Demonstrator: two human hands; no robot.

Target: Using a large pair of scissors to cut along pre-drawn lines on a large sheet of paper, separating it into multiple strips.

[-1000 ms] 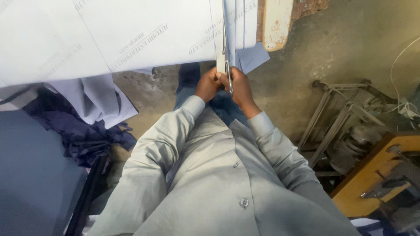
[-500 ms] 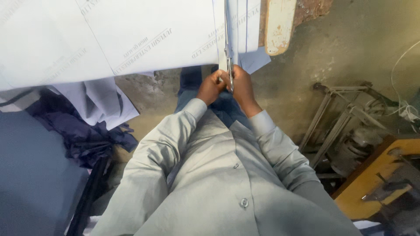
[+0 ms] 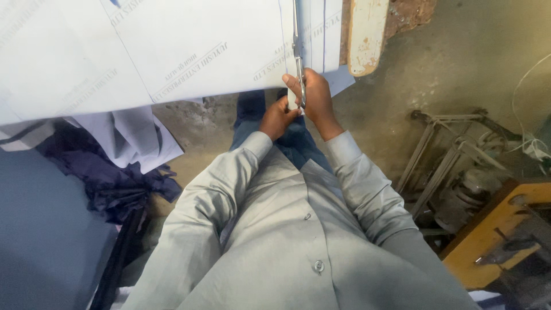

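Note:
A wide sheet of pale blue fabric (image 3: 189,51) with ruled lines hangs over the table edge in the upper part of the head view. My right hand (image 3: 314,97) grips a pair of metal scissors (image 3: 298,54) whose blades run up into the cloth along a line. My left hand (image 3: 276,117) pinches the lower edge of the fabric just left of the scissors, touching my right hand. Both grey sleeves reach forward from my chest.
A worn cream wooden table end (image 3: 366,34) sits right of the cloth. Dark blue fabric scraps (image 3: 115,183) pile at the left. A metal machine stand (image 3: 453,155) and a wooden table corner (image 3: 499,229) stand at the right on a concrete floor.
My hands and the scissors have crept slightly up along the fabric line. The view has shifted a little; the cloth hangs as before.

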